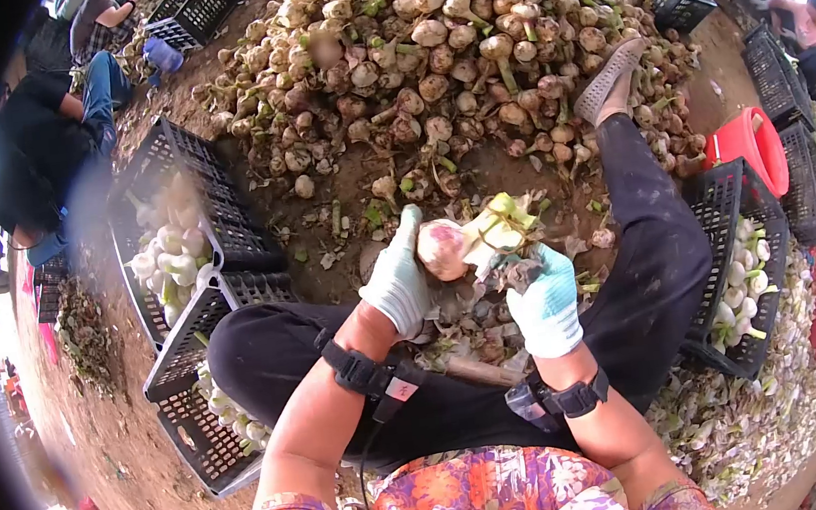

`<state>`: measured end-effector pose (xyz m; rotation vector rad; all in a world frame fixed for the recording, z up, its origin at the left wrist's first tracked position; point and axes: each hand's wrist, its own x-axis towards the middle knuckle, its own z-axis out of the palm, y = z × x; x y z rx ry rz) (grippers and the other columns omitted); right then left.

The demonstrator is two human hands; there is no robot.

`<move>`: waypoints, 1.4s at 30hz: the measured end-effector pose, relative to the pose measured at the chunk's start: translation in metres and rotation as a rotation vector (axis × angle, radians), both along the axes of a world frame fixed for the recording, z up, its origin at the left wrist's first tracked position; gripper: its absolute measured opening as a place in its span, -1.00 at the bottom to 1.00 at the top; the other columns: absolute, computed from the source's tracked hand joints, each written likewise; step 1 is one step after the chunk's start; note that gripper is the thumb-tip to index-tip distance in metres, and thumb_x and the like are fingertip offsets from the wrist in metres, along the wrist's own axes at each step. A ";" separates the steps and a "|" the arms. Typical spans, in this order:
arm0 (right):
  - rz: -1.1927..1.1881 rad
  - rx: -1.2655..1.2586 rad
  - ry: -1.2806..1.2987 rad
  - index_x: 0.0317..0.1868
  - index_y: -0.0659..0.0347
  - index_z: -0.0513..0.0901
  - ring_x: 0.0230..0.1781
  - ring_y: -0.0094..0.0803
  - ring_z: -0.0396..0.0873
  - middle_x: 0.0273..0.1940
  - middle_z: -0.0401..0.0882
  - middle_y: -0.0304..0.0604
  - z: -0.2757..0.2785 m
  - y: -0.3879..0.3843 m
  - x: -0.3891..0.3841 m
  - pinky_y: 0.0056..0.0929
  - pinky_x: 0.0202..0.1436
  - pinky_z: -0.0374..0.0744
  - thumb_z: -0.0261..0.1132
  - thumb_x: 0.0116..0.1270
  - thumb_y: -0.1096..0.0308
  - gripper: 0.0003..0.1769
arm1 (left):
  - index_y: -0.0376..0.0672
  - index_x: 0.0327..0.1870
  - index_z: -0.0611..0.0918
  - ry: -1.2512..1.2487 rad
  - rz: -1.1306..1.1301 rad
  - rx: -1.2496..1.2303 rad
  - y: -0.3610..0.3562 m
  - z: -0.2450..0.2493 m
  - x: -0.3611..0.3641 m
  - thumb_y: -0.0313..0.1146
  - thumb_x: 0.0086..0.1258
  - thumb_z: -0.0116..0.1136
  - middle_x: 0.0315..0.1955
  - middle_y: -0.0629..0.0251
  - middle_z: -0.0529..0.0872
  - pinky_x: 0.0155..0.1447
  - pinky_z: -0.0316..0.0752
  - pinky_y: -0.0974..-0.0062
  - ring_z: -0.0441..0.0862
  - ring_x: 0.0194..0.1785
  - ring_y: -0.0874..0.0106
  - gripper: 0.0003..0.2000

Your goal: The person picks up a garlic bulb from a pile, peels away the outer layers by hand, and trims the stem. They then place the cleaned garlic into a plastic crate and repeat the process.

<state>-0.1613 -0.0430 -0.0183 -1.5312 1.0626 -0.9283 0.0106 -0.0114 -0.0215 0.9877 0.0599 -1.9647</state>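
A garlic bulb (443,250) with pinkish-white skin and a thick pale stem (498,229) is held above my lap, its stem pointing right. My left hand (397,278), in a pale glove, is closed round the bulb's left side, thumb up. Gloved too, my right hand (547,308) is closed just below the stem's cut end. At its fingertips is dark, greyish garlic skin (509,274), partly hidden by the fingers; dirt on the glove makes its edges hard to tell. Loose garlic skins (457,332) lie on the ground beneath both hands.
A large heap of unpeeled garlic (416,63) rises ahead. Black crates holding cleaned white garlic stand left (189,184) and right (713,195). Near the right crate is a red bucket (749,152). Skins (750,428) cover the ground at right. Another person (35,156) sits at left.
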 end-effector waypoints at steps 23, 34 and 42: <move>0.024 0.065 -0.101 0.19 0.15 0.33 -0.31 -0.50 0.53 -0.12 0.45 -0.10 -0.028 -0.048 -0.021 -0.61 -0.21 0.49 0.03 0.30 0.44 -0.58 | -0.18 0.30 0.16 -0.236 -0.029 -0.456 0.016 0.020 0.004 -0.18 -0.17 0.47 0.00 0.17 0.48 -0.06 0.49 0.47 0.51 -0.02 0.36 -0.05; 0.260 -0.445 0.198 -0.48 0.26 0.50 -0.55 -0.12 0.50 -0.59 0.47 -0.03 0.005 0.014 0.008 -0.34 -0.47 0.45 0.26 -0.04 0.44 -0.88 | -0.31 -0.02 0.46 -0.555 0.169 -0.337 0.011 0.021 -0.008 -0.56 0.06 0.25 -0.29 0.23 0.60 -0.16 0.53 0.51 0.58 -0.24 0.42 -0.59; 0.054 0.264 0.422 -0.39 0.28 0.61 -0.51 -0.21 0.54 -0.48 0.55 0.05 -0.141 -0.021 -0.027 -0.35 -0.43 0.47 0.27 0.05 0.42 -0.88 | -0.36 -0.19 0.58 -0.370 0.210 -0.491 0.019 0.001 0.004 -0.49 0.03 0.29 -0.10 0.14 0.57 0.00 0.51 0.37 0.58 -0.10 0.33 -0.71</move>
